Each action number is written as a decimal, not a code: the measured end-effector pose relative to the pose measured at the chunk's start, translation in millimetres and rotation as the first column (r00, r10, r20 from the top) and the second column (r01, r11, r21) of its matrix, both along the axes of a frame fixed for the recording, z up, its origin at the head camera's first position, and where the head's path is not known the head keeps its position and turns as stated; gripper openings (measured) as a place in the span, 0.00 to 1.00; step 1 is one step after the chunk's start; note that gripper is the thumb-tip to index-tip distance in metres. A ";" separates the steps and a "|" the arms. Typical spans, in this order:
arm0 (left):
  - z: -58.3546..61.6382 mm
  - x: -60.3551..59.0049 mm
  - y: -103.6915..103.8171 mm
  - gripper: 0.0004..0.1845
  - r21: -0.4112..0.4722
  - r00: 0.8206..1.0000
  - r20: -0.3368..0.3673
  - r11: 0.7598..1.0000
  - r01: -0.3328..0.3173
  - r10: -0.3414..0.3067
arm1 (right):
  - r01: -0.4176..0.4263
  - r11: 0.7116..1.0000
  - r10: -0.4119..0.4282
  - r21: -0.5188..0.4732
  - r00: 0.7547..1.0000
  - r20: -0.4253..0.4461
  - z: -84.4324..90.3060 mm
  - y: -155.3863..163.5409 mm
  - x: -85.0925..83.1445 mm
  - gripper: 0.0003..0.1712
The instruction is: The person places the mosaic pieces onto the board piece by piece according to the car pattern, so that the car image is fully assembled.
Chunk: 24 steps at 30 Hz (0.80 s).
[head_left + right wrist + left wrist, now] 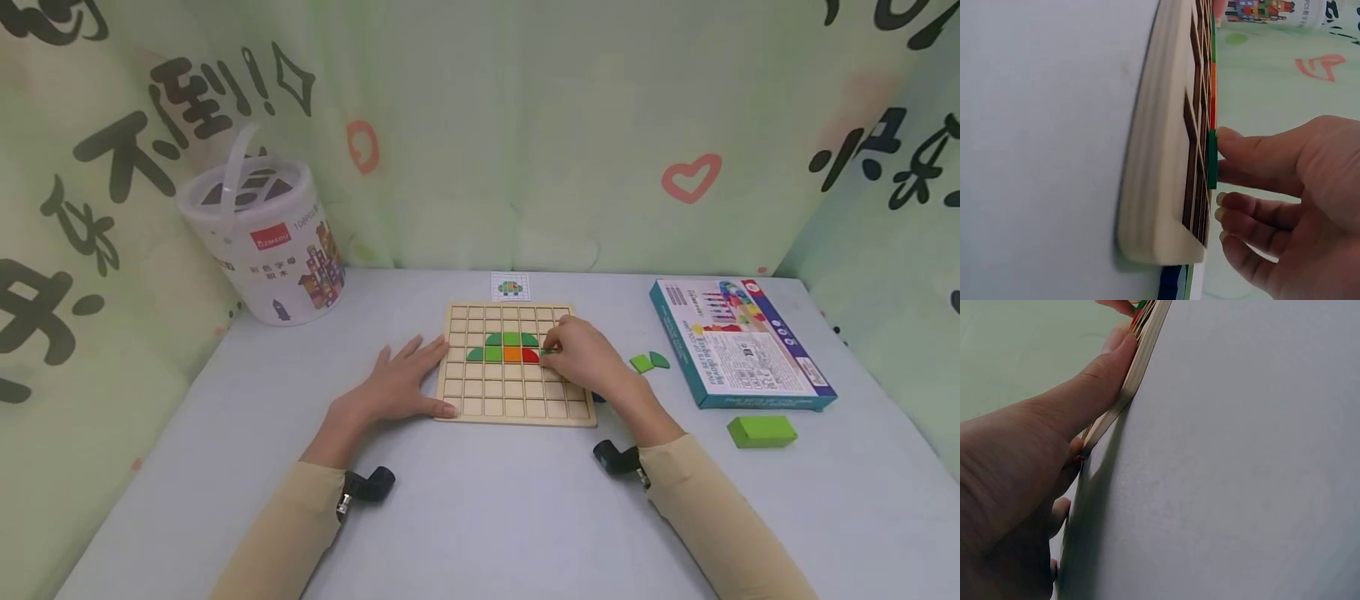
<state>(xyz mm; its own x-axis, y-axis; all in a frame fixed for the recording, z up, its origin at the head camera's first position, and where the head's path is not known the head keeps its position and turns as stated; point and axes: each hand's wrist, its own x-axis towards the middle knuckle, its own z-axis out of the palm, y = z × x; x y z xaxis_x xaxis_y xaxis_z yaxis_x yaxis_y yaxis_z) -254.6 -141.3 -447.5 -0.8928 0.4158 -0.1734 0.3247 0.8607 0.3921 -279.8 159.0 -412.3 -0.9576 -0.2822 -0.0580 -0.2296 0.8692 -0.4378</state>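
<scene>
A wooden grid board lies on the table, with green, orange and red tiles set in two rows near its middle. At its left edge my left hand rests with fingers spread, the thumb near the lower left corner. Over the right part, my right hand pinches a green tile between thumb and index finger. That tile lies against the grid just beside the red one. Two loose green tiles, one a square and one rounded, lie right of this hand.
A small pattern card lies behind the board. To the right are a flat printed box and a green block. A white lidded bucket stands back left. Something dark blue shows by the board's right edge.
</scene>
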 end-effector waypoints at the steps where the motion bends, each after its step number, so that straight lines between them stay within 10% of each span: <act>1: 0.2 -0.1 0.5 0.61 0.000 1.000 -0.002 1.000 0.004 -0.004 | -0.004 1.000 0.004 0.008 1.000 -0.008 0.5 -0.1 0.9 0.12; 15: 2.2 3.4 -0.6 0.61 0.017 1.000 0.000 1.000 0.002 -0.002 | -0.065 0.994 0.062 -0.093 0.998 -0.030 7.2 6.3 -0.3 0.01; 24: 2.3 2.7 -0.1 0.61 0.021 1.000 0.004 1.000 0.007 -0.007 | -0.071 0.993 0.062 -0.095 0.994 -0.088 3.6 8.4 -2.0 0.15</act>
<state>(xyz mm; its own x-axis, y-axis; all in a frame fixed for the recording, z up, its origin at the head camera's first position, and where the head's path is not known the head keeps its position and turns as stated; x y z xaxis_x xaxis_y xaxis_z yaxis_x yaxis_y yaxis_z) -252.0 -141.4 -445.2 -0.8893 0.4252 -0.1686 0.3285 0.8501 0.4115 -281.9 167.4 -408.7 -0.9369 -0.3456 0.0535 -0.3253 0.8050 -0.4962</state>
